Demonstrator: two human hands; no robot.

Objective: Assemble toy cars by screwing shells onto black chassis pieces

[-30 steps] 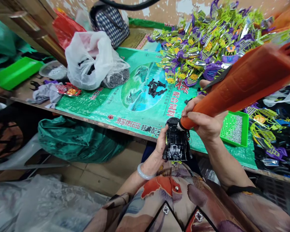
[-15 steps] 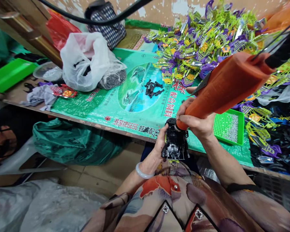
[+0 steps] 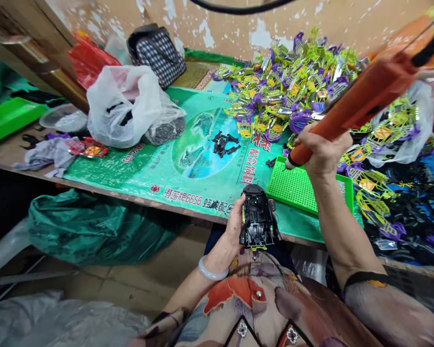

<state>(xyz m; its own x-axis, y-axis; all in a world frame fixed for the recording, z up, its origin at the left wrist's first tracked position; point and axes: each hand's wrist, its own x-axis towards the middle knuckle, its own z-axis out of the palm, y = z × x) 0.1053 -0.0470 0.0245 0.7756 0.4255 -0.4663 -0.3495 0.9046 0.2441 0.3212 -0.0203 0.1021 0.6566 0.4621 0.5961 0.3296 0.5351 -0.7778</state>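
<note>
My left hand (image 3: 233, 222) grips a black toy car chassis (image 3: 257, 218) by its left side, in front of my body just off the table's edge. Its open inner face is turned up, and a bit of yellow-green shows at its lower end. My right hand (image 3: 323, 153) is wrapped round an orange electric screwdriver (image 3: 363, 103), which tilts down to the left. The driver's tip is over the left part of a green perforated tray (image 3: 292, 190), apart from the chassis. Small silver screws (image 3: 341, 187) show at the tray's right end, partly hidden behind my forearm.
A heap of yellow-green and purple plastic parts (image 3: 289, 91) covers the back right. Black parts (image 3: 412, 202) lie at the far right, and a small black cluster (image 3: 224, 143) mid-table. A white plastic bag (image 3: 119, 106), a cloth (image 3: 52, 154) and a checked bag (image 3: 159, 55) stand left.
The screwdriver has left the chassis and moved right and away to the green tray with my right hand. My left hand still holds the chassis. The view has shifted a little.
</note>
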